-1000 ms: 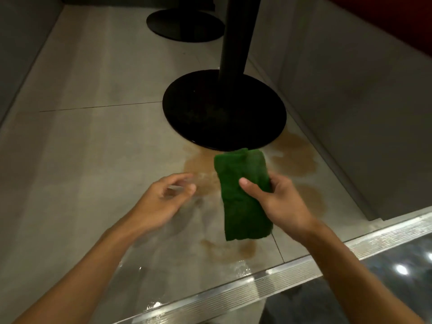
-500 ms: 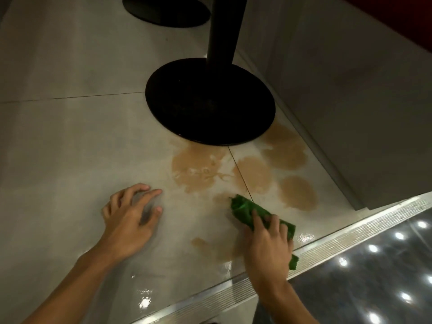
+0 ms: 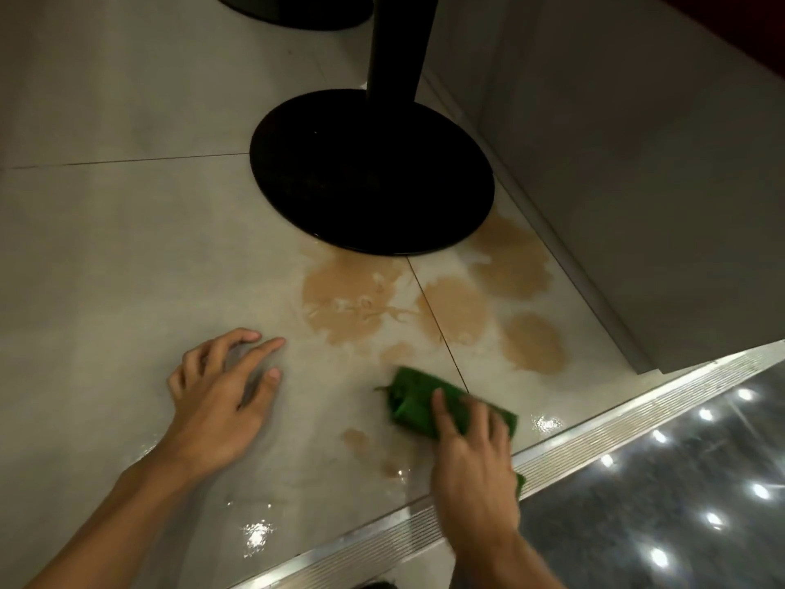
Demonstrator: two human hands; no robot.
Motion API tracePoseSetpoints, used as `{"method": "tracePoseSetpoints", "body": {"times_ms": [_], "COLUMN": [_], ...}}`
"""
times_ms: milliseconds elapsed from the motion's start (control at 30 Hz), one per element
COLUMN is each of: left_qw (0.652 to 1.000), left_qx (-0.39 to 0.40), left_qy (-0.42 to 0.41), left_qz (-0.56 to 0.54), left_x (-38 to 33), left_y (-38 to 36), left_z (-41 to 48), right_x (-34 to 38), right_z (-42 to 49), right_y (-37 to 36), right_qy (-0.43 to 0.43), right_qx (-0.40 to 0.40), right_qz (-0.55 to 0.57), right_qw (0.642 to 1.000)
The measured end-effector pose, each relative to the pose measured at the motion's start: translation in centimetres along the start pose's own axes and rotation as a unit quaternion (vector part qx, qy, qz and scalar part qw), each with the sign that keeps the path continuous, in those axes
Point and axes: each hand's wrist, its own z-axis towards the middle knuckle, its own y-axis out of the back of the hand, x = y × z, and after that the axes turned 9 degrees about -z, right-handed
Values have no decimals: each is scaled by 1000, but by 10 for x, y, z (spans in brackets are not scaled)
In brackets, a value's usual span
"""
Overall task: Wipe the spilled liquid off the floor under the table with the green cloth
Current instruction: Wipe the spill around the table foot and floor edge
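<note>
The right hand point(image 3: 471, 457) is blurring with motion, so its fingers are hard to separate, and it is covering the near half of the cloth point(image 3: 414, 401); only the far end and a small green corner by the wrist are showing. Both forearms are running out of the bottom edge. The pole point(image 3: 399, 44) is being cut off at the top, and a second black base point(image 3: 293, 6) is peeking in at the top edge, mostly out of view. The cloth is lying folded on the floor point(image 3: 127, 248), across the near end of a tile joint, with its long axis running from far-left to near-right. The bunched far end is pointing toward the spill point(image 3: 352, 299) and the near end toward the metal strip point(image 3: 594, 435). The right hand is lying on top of it, fingers stretched over the fabric and pressing it down; where the thumb is sitting cannot be told. The left hand point(image 3: 216, 410) is resting apart on the bare tile, holding nothing, fingers spread wide and fingertips touching the floor. The spill is lying as several tan patches just in front of the round base point(image 3: 369, 172), the largest touching its rim, with smaller spots beside the cloth on its near-left side. Wet glare is shining near the strip, and beyond it a dark floor point(image 3: 679, 503) is reflecting spots of light.
</note>
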Motion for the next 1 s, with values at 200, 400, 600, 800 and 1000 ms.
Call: {"method": "tracePoseSetpoints", "body": {"times_ms": [200, 400, 600, 800, 1000], "left_qw": [1000, 1000, 1000, 994, 995], "left_qx": [-7, 4, 12, -4, -14], "left_qy": [5, 8, 8, 4, 78], "left_qz": [12, 12, -5, -108, 58], "left_x": [-1, -1, 1, 21, 63], "left_y": [-4, -2, -1, 28, 57], "left_z": [-1, 1, 3, 7, -37], "right_x": [-15, 50, 78, 103, 108], "right_z": [0, -43, -25, 14, 17], "right_y": [-3, -1, 5, 6, 2], "right_qy": [-79, 93, 280, 337, 504], "right_qx": [-6, 11, 46, 28, 31], "right_qz": [27, 50, 32, 101, 59], "right_qw": [996, 994, 958, 936, 861]}}
